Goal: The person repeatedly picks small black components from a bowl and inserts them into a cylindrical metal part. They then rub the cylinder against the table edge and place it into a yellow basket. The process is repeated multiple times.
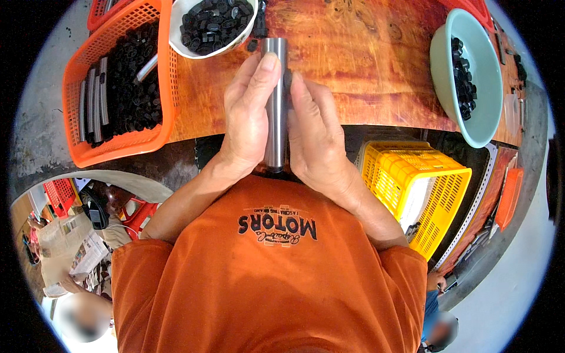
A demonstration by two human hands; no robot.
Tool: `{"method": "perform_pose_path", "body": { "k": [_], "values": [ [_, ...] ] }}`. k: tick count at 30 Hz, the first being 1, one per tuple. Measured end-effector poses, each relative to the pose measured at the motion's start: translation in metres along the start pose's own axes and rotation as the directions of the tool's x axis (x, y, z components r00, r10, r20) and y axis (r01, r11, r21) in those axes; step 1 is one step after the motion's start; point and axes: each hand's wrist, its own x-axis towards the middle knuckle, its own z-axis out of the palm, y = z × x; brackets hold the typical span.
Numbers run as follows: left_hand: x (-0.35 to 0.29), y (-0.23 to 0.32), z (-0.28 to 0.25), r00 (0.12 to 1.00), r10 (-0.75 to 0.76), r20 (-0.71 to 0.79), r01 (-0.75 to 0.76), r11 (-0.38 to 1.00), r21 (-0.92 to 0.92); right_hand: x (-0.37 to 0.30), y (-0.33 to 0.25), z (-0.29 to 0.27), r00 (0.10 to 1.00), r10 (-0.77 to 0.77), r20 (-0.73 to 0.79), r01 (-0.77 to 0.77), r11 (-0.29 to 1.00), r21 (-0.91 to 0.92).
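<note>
A shiny metal tube (276,112) is held upright in the picture between my two hands, at the table's near edge and in front of my chest. My left hand (250,112) is closed on its left side, with the thumb pressed on the upper part. Along the right side, my right hand (316,129) is closed against it, fingers bent. A small dark piece (287,79) shows between the right fingertips and the tube; its shape is mostly hidden. The tube's lower end (274,169) looks black, as if capped.
An orange basket (118,152) at left holds black plastic pieces and several metal tubes. Beside it stands a white bowl (244,44) of black pieces. A pale green basin (438,65) with black pieces is at right, above a yellow crate (450,176). Other people are nearby.
</note>
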Motion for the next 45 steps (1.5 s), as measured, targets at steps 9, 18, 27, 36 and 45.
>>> {"method": "perform_pose_path", "body": {
  "k": [9,18,27,36,45],
  "values": [
    [0.002,0.006,0.002,0.999,-0.023,0.032,0.019,0.993,0.120,-0.001,0.003,-0.015,0.990,0.082,0.113,-0.093,0.991,0.093],
    [0.001,0.012,0.002,0.977,-0.160,0.140,0.162,0.987,-0.004,0.010,0.000,-0.016,0.974,0.204,-0.095,-0.176,0.954,0.243],
    [-0.005,0.002,0.002,0.991,0.098,0.091,-0.108,0.987,0.116,0.013,-0.004,-0.002,0.952,0.149,-0.268,-0.113,0.983,0.145],
    [-0.005,-0.003,-0.005,0.984,0.172,0.054,-0.178,0.973,0.146,0.004,0.003,0.003,0.988,-0.063,-0.141,0.063,0.998,-0.003],
    [0.000,-0.002,-0.011,0.992,0.046,0.120,-0.042,0.998,-0.039,0.006,0.002,-0.005,0.997,0.031,-0.065,-0.022,0.991,0.132]
  ]
}}
